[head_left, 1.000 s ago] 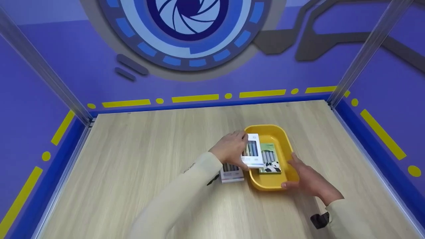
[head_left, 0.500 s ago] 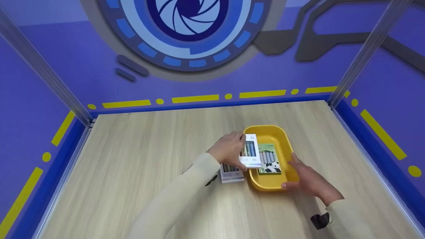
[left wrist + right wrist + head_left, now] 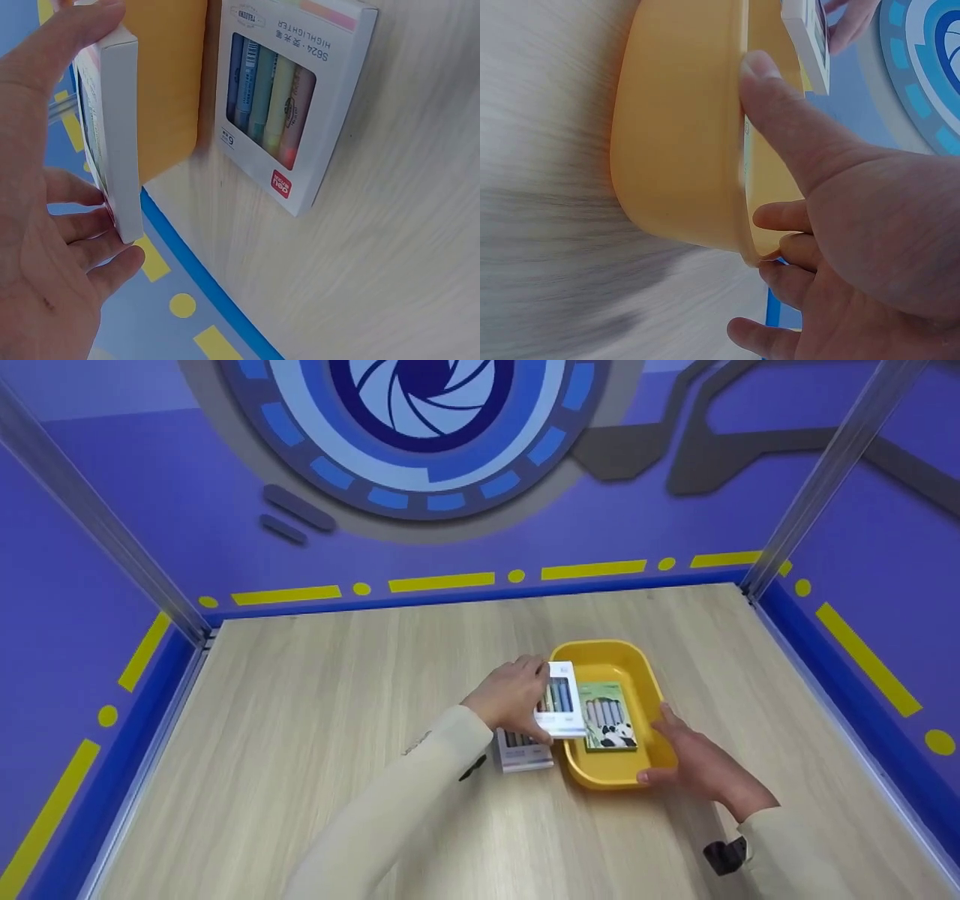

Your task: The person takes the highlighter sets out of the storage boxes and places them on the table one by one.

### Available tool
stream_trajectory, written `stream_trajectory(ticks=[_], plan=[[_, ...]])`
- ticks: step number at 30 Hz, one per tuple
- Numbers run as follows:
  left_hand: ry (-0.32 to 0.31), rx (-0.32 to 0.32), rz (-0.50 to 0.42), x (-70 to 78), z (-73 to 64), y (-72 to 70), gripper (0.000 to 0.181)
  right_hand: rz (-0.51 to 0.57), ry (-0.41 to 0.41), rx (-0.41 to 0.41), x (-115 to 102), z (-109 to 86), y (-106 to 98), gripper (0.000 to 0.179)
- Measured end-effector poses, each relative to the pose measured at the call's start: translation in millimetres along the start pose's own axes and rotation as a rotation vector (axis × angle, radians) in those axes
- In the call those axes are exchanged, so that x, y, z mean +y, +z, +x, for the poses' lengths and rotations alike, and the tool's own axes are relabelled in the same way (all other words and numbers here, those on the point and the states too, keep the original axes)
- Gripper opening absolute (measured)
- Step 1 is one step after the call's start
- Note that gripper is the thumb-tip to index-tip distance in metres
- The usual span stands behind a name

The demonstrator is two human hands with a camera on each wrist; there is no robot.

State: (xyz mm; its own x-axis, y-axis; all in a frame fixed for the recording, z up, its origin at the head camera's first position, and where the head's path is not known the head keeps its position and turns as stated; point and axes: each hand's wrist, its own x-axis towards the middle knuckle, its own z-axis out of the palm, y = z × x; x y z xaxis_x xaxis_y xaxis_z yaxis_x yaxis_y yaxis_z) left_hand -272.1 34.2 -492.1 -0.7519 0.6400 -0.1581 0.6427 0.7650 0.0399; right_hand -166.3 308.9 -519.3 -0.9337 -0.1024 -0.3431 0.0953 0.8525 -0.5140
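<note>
My left hand [image 3: 512, 694] grips a white highlighter box [image 3: 561, 718] by its sides, thumb at the near edge, fingers at the far edge. That box is held over the left rim of a yellow plastic bin [image 3: 619, 774]. Inside the bin lies a green panda-printed box of pens [image 3: 611, 727]. A second white highlighter box [image 3: 330, 97] lies on the table left of the bin, partly hidden by my left hand in the head view. My right hand [image 3: 701, 761] holds the bin at its near right corner, thumb [image 3: 780, 105] on the rim and fingers curled over it.
The wooden table [image 3: 337, 697] is enclosed by a purple back wall [image 3: 450, 555] and side walls with yellow markings. Metal posts [image 3: 810, 487] stand at the back corners.
My left hand has shifted slightly left with the white highlighter box, uncovering more of the panda box. The right hand and the bin stay about where they were.
</note>
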Motion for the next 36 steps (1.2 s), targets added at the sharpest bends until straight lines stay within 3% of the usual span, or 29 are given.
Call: stream_trajectory(ticks=[17, 36], plan=[[0.008, -0.009, -0.009, -8.5, -4.7, 1.2, 0.112, 0.010, -0.018, 0.009, -2.9, -1.4, 1.3, 0.099], [-0.043, -0.006, -0.016, -16.0, -11.3, 2.3, 0.114, -0.008, 0.015, 0.007, -2.1, 0.6, 1.5, 0.098]])
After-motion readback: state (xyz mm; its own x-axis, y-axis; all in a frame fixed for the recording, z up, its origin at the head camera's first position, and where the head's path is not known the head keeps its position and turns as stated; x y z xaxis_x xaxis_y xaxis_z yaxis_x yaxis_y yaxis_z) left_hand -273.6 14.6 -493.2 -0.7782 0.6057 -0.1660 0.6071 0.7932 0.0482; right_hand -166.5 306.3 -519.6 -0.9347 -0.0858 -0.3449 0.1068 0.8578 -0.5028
